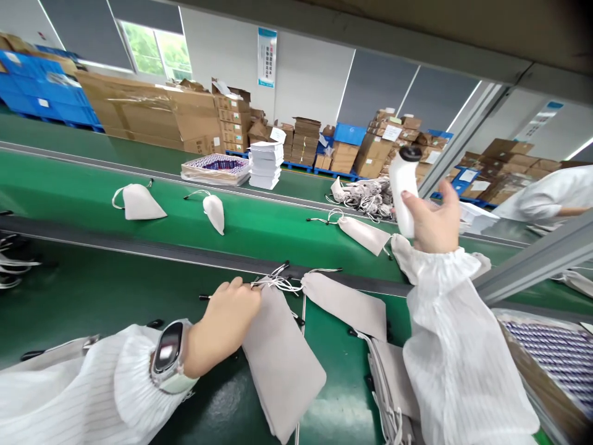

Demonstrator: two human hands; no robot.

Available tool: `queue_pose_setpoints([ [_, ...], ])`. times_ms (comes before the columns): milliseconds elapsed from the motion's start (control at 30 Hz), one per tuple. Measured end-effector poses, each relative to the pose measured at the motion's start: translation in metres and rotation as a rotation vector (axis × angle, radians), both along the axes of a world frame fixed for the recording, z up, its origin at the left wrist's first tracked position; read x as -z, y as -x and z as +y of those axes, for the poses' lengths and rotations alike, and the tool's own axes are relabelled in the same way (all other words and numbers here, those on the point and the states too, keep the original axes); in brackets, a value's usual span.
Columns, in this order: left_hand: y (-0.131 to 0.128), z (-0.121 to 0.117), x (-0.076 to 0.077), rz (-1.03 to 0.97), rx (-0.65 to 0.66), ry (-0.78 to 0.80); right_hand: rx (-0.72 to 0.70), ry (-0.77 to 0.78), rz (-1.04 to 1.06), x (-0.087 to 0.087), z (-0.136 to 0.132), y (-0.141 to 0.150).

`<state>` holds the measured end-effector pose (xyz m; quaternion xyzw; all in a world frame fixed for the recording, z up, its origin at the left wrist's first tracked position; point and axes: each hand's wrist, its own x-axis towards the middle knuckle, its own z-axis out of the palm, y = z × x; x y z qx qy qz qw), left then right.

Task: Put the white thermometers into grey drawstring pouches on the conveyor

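Holding up a smooth white cylinder with a round black cap [402, 176], the person's right hand [438, 216] grips it between thumb and fingers, above the right part of a long green conveyor belt [269, 232]. Cylinder slim, outline slightly curved, black end uppermost and leaning a little; its white lower end shows below the thumb.

Left hand [231, 315] lower down, fingers curled closed at the corded top of a stack of flat pale-grey fabric drawstring pouches [285, 364]. These look soft and matte, with rounded bottom corners, white cords and small black toggles; the stack slants across a dark green desk [343, 386]. Just right of its top, a single pale-grey pouch [347, 303] lies at an angle; more folded grey pouches [393, 377] sit beside the right sleeve.

On the belt, spaced apart: a plump pale pouch [141, 203], a narrower one [214, 213], and a long one [364, 233] nearer the right hand.
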<state>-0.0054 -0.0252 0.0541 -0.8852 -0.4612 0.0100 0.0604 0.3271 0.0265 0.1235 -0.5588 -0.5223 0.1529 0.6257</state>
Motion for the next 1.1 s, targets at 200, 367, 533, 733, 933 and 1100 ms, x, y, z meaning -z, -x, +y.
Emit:
queue_pose_setpoints([
  [200,-0.005,-0.010,-0.005,-0.294,0.189,0.139,-0.672,0.166,0.544,0.010,-0.023,0.118],
  [367,-0.010,-0.011,-0.012,-0.441,0.168,0.311,-0.897,0.283,0.574,0.035,-0.033,0.148],
  [533,-0.007,-0.009,-0.015,-0.647,0.148,0.353,-0.855,0.266,0.542,0.038,-0.031,0.145],
  [733,-0.008,-0.012,-0.015,-0.706,0.233,0.331,-0.786,0.166,0.599,0.044,-0.022,0.144],
  [933,-0.006,-0.007,-0.018,-0.803,0.110,0.107,-1.083,0.494,0.356,0.057,-0.025,0.148],
  [1100,-0.003,-0.006,-0.021,-0.777,0.088,0.112,-1.154,0.600,0.053,0.058,-0.029,0.148],
])
